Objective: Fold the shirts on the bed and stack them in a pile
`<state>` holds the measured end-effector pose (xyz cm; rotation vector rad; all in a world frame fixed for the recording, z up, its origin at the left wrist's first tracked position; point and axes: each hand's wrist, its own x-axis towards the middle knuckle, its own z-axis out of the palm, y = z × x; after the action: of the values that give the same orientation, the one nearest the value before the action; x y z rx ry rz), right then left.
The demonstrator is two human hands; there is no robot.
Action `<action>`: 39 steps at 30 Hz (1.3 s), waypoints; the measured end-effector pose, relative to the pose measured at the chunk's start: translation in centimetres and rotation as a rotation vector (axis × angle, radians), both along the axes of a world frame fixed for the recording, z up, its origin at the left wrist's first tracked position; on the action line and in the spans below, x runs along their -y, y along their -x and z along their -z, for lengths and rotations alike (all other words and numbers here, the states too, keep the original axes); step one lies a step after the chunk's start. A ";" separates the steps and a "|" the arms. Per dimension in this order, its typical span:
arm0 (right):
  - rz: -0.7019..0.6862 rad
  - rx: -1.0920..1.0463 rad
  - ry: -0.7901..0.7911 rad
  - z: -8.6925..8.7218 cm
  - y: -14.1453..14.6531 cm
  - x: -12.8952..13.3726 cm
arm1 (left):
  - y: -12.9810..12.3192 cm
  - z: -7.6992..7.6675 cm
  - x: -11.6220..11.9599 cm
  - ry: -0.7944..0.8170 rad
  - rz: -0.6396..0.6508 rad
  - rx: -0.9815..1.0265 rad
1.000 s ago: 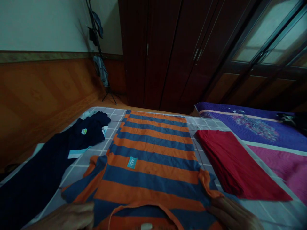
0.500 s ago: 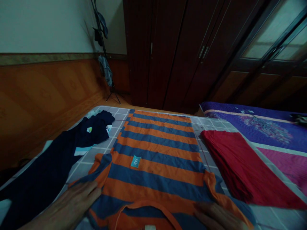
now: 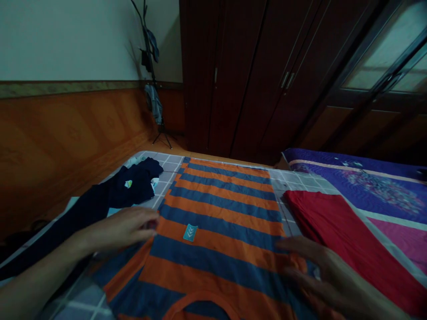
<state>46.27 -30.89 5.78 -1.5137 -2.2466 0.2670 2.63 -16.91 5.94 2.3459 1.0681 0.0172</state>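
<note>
- Near middle: striped shirt [image 3: 216, 262], orange and blue, spread flat, round collar [image 3: 200, 298] at the near edge, body running toward the far edge of the checked sheet [image 3: 83, 295].
- Left hand [image 3: 133, 226]: over the shirt's left edge, fingers loosely curled, thumb apart from them, nothing gripped; contact with cloth — can't tell.
- Right hand [image 3: 310, 262]: at the shirt's right side, blurred, fingers spread, thumb apart, nothing seen in grip; touching or not, can't tell.
- Hands well apart, shirt between them.
- Small teal patch [image 3: 190, 232] with white chevrons on the shirt, left of center.
- Right of shirt: red cloth [image 3: 347, 244], folded, lying on the sheet, partly behind the right hand and forearm.
- Left of shirt: navy garment [image 3: 131, 189], rumpled, small light logo, partly behind the left arm.
- Far right: purple and pink bedding [image 3: 383, 186], flower pattern.
- Far left: black stand [image 3: 150, 64], items hanging.
- Far middle: dark wood wardrobe [image 3: 240, 84] — doors closed.
</note>
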 end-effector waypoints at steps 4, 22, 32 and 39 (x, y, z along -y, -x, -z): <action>0.151 -0.014 0.145 0.2 -0.2 -7.6 | -5.0 1.7 -8.4 -0.277 -0.401 -0.130; 0.283 0.220 0.119 8.3 -2.1 -13.6 | -13.1 7.0 -17.6 -0.427 -0.156 -0.119; 0.306 0.017 0.177 5.2 -4.6 -12.2 | -11.2 11.2 -23.8 -0.431 -0.434 -0.149; 0.387 -0.072 0.122 8.6 -5.8 -13.6 | -8.2 11.1 -25.6 -0.569 -0.641 -0.072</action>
<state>52.08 -17.25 -2.77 -1.9289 -1.8613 0.3380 10.88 8.70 -5.18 2.3556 2.0196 0.5398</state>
